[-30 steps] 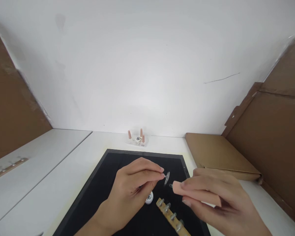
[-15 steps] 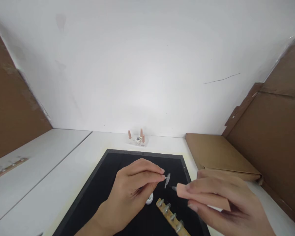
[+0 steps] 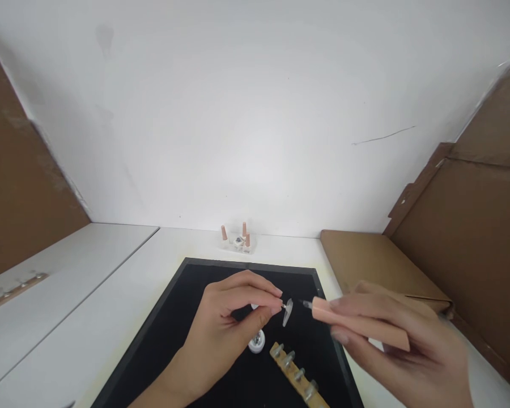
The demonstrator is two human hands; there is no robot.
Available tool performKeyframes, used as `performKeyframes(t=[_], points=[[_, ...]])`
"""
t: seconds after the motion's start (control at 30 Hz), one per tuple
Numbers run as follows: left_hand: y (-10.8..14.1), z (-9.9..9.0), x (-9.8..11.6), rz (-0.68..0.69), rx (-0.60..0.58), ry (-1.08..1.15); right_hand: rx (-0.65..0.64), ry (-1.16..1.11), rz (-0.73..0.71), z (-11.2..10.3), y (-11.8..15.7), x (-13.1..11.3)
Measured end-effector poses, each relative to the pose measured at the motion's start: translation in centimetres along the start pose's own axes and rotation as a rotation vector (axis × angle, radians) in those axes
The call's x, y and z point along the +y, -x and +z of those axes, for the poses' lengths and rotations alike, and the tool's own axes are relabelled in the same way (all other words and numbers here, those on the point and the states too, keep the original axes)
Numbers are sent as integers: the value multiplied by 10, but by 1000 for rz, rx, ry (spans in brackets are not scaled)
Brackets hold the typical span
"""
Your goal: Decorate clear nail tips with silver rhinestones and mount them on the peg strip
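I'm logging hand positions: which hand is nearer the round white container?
Left. In this view, the left hand is close beside the round white container; the right hand is farther off to the right, past the wooden strip.

The nail tip (image 3: 288, 313) is left of the brush (image 3: 322, 310), the strip (image 3: 293, 377) on the mat (image 3: 229, 385), bottles (image 3: 247, 241) behind it

1 translucent piece (image 3: 288, 313) was held tilted; right of the piece, 1 pink-handled applicator (image 3: 322, 310) was held slanted, its tip apart.
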State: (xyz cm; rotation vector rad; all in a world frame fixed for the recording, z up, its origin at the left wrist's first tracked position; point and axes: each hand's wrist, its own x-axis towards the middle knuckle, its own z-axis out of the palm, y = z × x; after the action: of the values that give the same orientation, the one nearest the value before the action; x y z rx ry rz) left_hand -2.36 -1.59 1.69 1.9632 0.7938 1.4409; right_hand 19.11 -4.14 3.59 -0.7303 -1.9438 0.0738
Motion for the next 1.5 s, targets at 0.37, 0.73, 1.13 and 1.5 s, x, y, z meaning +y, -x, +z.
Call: performKeyframes(t=[0.37, 0.73, 1.13, 1.5], points=[[-3, 0, 4, -78, -18, 130, -9, -46, 14, 3, -4, -2], [-7, -2, -9, -250, -29, 431, -20, -79, 2, 4, -5, -5], [-5, -4, -8, -325, -121, 592, 25, -134, 19, 6, -2, -2], [-8, -4, -10, -459, -113, 694, 99, -179, 54, 8, -2, 1]])
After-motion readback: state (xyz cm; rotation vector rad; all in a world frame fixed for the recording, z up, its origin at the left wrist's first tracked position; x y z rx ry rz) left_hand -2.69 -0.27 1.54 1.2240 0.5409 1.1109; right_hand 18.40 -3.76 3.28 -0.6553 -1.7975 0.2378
